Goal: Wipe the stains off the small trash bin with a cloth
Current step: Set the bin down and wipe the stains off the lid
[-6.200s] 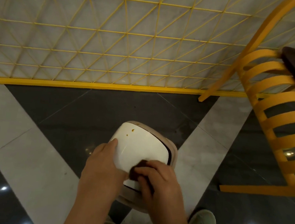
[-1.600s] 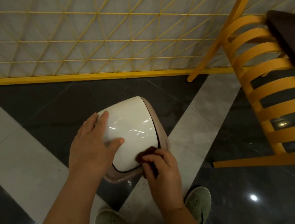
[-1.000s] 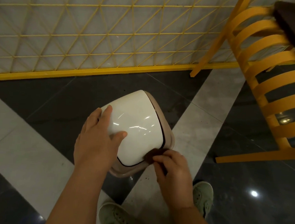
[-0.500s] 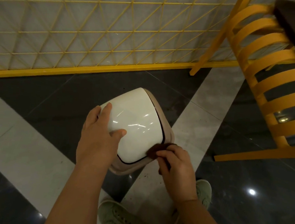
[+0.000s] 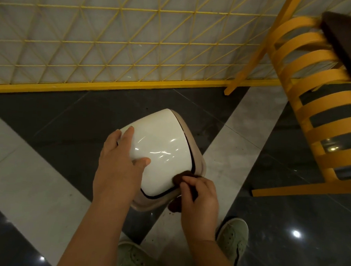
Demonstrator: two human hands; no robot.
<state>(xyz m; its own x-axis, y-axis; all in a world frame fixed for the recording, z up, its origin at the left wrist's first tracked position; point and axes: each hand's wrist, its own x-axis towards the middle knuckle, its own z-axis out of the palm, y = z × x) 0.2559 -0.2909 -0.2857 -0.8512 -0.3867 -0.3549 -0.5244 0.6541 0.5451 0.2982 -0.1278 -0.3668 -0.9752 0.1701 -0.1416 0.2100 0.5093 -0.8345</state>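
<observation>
The small trash bin [image 5: 163,144] is white with a beige rim and lies tilted on its side above the floor, its rim toward me and to the right. My left hand [image 5: 119,166] grips the bin's white wall from the left, thumb across its surface. My right hand [image 5: 199,199] pinches a dark brown cloth [image 5: 180,178] and presses it against the bin's lower right corner, where the white wall meets the beige rim. Most of the cloth is hidden under my fingers.
A yellow slatted chair [image 5: 323,111] stands at the right, one leg on the floor near the bin. A yellow wire fence [image 5: 118,44] runs along the back. My two pale green shoes [image 5: 233,240] stand on the dark and grey tiled floor [image 5: 30,184] below the bin.
Since six seconds ago the bin has been turned so its wall faces up, and a small brown spot no longer shows. In the last second my right hand slid the cloth along the rim corner.
</observation>
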